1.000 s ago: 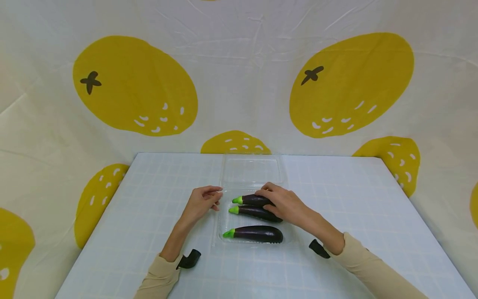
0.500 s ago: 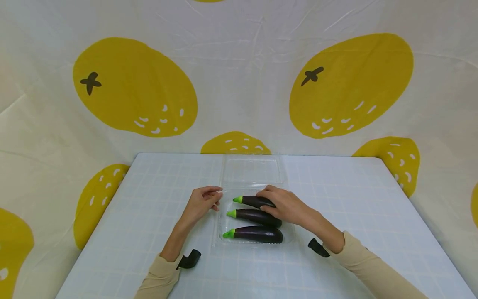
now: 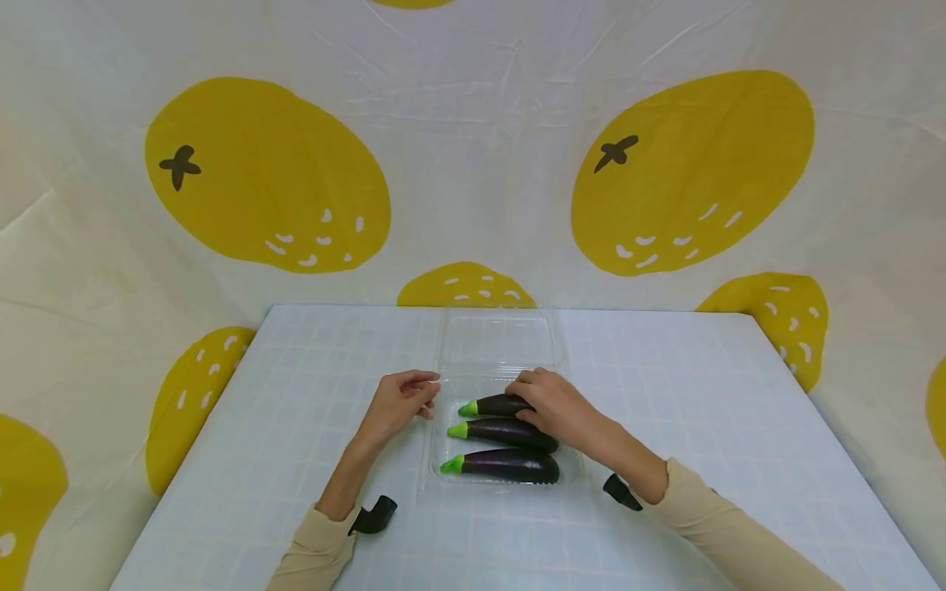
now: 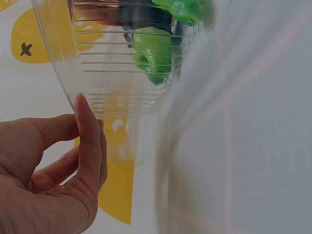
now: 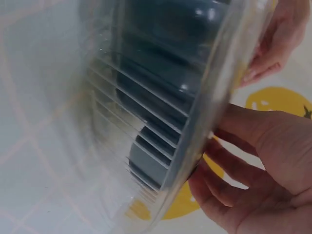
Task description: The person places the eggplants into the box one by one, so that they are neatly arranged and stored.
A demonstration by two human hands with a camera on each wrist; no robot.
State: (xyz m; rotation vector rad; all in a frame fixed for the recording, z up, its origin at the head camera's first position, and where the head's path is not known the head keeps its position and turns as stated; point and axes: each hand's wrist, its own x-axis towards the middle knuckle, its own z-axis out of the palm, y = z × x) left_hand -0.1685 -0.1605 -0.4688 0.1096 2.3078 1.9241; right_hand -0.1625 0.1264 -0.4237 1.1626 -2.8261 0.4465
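Note:
Three dark purple eggplants with green stem ends lie side by side in a clear plastic clamshell container (image 3: 441,450). My right hand (image 3: 560,408) grips the thick end of the far eggplant (image 3: 497,405), with fingers on its far side and thumb on its near side. Close below it lie the middle eggplant (image 3: 508,432) and the near eggplant (image 3: 510,465), stems to the left. At the container's left rim, my left hand (image 3: 397,404) pinches the edge between thumb and fingers. In the left wrist view, a green stem (image 4: 156,53) shows through the ribbed wall.
The container's clear lid (image 3: 502,338) lies folded open toward the table's back edge. A pale checked cloth covers the table (image 3: 325,353). Behind it hangs a white curtain (image 3: 480,189) with yellow fruit prints. Black wrist mounts (image 3: 374,515) sit below both hands.
The middle eggplant has shifted toward me, up to the near one. The far eggplant, with my right hand on it, has come slightly nearer too. The left hand has stayed at the rim.

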